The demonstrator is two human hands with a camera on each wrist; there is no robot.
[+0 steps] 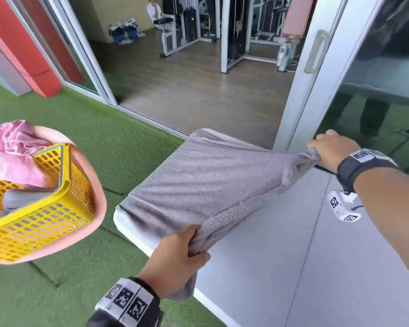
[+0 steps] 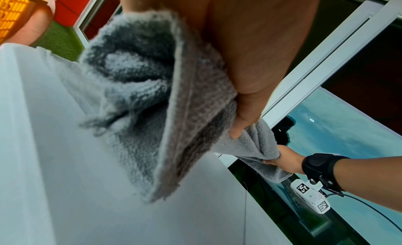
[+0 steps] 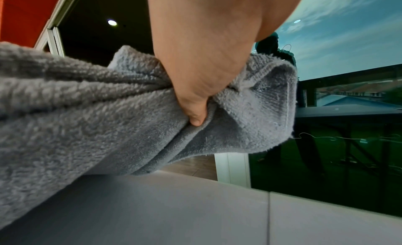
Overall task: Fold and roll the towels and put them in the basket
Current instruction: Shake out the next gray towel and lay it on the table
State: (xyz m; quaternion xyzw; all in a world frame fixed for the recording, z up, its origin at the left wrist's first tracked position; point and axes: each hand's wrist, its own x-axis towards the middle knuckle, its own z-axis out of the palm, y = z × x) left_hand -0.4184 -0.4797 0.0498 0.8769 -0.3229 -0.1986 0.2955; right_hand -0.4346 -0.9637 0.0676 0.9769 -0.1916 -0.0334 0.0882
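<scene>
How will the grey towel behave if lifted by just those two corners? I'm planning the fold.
Probably floppy: the grey towel sags and creases between the left hand and right hand, with the rest draped over the table. The pile looks thick, so it is likely grippy, not slippery. It should neither roll nor break.

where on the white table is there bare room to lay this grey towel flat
Bare tabletop runs from the grey towel toward the near right, bordered by the glass door side, below the right hand. The far-left corner is covered by the towel, held by the left hand at the table's left edge. The yellow basket to the left is crowded with a pink towel.
</scene>
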